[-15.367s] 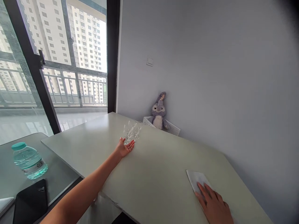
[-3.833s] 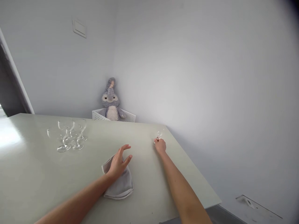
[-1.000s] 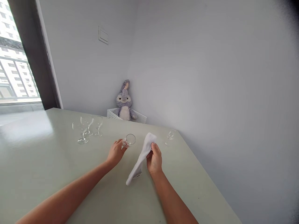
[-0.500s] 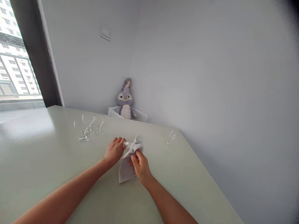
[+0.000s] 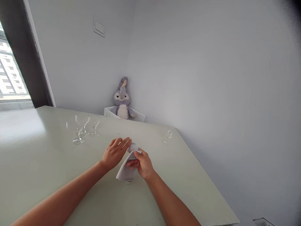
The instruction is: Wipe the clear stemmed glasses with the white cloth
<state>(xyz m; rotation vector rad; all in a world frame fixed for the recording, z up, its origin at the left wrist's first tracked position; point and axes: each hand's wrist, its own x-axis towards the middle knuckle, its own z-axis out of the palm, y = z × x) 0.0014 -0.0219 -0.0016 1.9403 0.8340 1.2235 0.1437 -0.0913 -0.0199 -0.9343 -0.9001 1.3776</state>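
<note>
A pale grey cloth (image 5: 127, 171) hangs from my right hand (image 5: 144, 163), which is closed on it with the thumb on top. Its upper folds are bunched around a small glass, now almost wholly hidden by cloth and fingers. My left hand (image 5: 114, 154) lies to the left, back up, its fingers reaching to the glass at the cloth's top edge and curled on it. To the left stand three clear stemmed glasses: a nearer one (image 5: 79, 140), one behind it (image 5: 85, 133) and one beside that (image 5: 95, 134).
Another small stemmed glass (image 5: 169, 134) stands near the far right corner of the pale, glossy table (image 5: 98, 197). Behind the far edge, a plush rabbit (image 5: 122, 99) sits in a white perforated basket (image 5: 140, 118). Walls (image 5: 199, 78) meet behind the table.
My right hand has turned and folded the cloth's upper part down over the glass, which showed between my hands before. My left fingers are straighter. The view has shifted slightly right.
</note>
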